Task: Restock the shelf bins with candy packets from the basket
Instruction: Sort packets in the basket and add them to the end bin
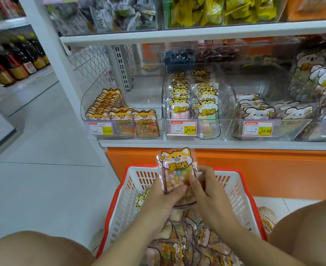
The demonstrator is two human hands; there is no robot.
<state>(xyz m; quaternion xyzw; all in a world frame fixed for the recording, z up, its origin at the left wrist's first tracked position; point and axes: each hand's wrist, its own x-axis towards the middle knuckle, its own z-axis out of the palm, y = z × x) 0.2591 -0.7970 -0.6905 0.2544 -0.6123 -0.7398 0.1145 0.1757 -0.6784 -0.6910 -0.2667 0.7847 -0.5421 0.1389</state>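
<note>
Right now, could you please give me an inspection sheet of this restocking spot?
Surface: white shelf carrying clear bins, above a pale tiled floor.
Job's things: candy packet held upright over the basket; left bin part-filled with matching packets.
Clutter: loose packets piled in the basket.
Grippers: left hand and right hand both pinch the candy packet.
Cables: nothing seen.
Surroundings: dark bottles on a neighbouring shelf.

Left hand [164, 196], right hand [206, 189] and knees [308, 227] are bare; shoes [266, 215] are pale, woven.
</note>
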